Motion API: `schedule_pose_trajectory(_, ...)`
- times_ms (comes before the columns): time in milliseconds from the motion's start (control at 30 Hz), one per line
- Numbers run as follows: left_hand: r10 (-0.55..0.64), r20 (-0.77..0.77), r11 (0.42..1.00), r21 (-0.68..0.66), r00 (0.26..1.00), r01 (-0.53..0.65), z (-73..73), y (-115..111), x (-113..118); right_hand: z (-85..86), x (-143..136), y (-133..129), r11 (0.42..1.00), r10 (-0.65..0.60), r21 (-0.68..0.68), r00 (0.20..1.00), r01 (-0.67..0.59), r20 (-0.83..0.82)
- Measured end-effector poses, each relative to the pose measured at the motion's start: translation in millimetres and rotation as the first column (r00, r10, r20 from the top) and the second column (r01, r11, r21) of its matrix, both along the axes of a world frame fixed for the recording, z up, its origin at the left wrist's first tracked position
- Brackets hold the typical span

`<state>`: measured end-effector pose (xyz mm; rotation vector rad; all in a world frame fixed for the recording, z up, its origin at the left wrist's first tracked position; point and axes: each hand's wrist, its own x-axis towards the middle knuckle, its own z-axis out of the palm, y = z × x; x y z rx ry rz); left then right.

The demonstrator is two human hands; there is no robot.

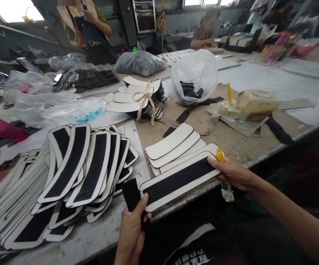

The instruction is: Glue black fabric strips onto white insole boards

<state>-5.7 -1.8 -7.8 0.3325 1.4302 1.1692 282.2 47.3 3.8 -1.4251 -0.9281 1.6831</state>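
Note:
A white, curved panel (180,180) with a black band along its middle is held between my two hands at the table's front edge. My left hand (132,226) pinches its left end, thumb on top, and a loose black strip (131,194) sticks up by that thumb. At the panel's right end, my right hand (232,172) grips it with the thumb on top. That hand also holds a yellow-handled brush (220,156), its bristle end pale and crusted, pointing down. Just behind lie several plain white panels (173,145), fanned out.
Many banded panels (73,162) are heaped at left. Behind are a tied bundle of panels (133,96), a plastic bag with black strips (194,77) and a stained glue container (259,103) beside an upright yellow stick (229,92). Other people (93,25) are across the table.

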Motion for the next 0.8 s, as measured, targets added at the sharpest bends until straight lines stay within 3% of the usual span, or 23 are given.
schedule_pose_trajectory(133, 0.024, -0.037, 0.999, -0.029, 0.999, -0.025, -2.4, -2, -4, -1.7, -3, 1, 0.999, -0.017, 0.032, 0.994, 0.014, 0.111)
schedule_pose_trajectory(300, -0.004, 0.062, 0.998, -0.069, 0.998, 0.008, -1.4, -5, -6, -1.3, -9, 1, 0.993, -0.122, -0.013, 0.992, 0.122, -0.022)
schedule_pose_trajectory(500, 0.018, 0.041, 0.999, -0.044, 0.999, -0.016, 7.5, -4, -2, -2.8, -12, 1, 0.991, -0.132, 0.002, 0.987, 0.133, -0.092)
schedule_pose_trajectory(633, 0.009, 0.019, 0.999, -0.05, 1.0, -0.008, 6.3, -7, -5, -1.2, -14, 1, 0.993, -0.116, 0.028, 0.993, 0.117, -0.028)
schedule_pose_trajectory(800, 0.027, -0.051, 0.997, -0.067, 0.998, -0.031, -0.2, -9, -7, 3.7, -14, 1, 0.992, -0.086, 0.109, 0.982, 0.069, 0.166)
